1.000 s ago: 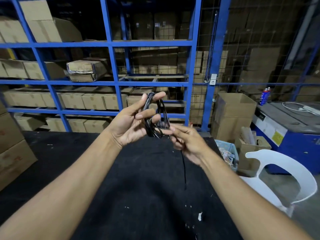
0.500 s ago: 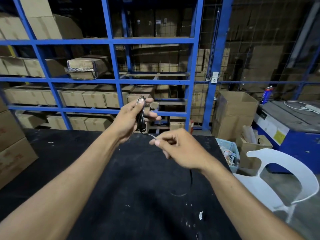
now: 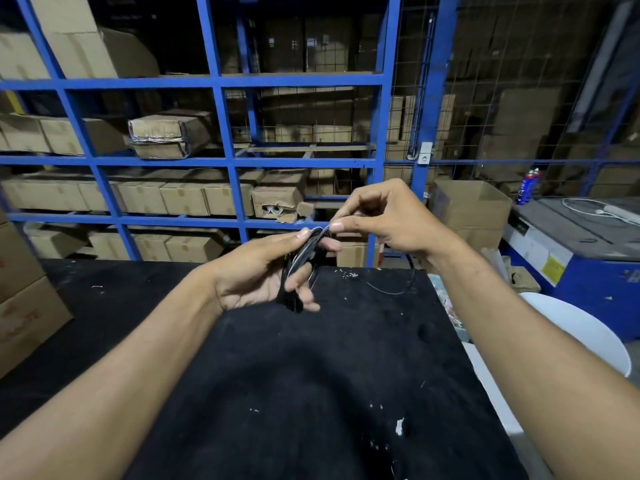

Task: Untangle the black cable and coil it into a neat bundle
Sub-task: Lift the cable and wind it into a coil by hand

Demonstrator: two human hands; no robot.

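The black cable [image 3: 300, 263] is a bundle of several loops, held upright above the far part of the black table [image 3: 294, 393]. My left hand [image 3: 256, 271] is closed around the bundle, thumb on its top. My right hand [image 3: 388, 220] pinches the cable at the top of the bundle, touching the left thumb. A loose length of the cable [image 3: 398, 289] hangs from under my right wrist and curves down to the table.
A blue metal rack [image 3: 221, 161] full of cardboard boxes stands behind the table. Cardboard boxes [image 3: 24, 306] sit at the left edge. A white plastic chair [image 3: 581, 334] and a blue machine [image 3: 571, 244] are on the right. White specks dot the table.
My right hand has risen from in front of the table to the top of the bundle, bringing the cable up with it. My left hand has tilted the bundle lower.
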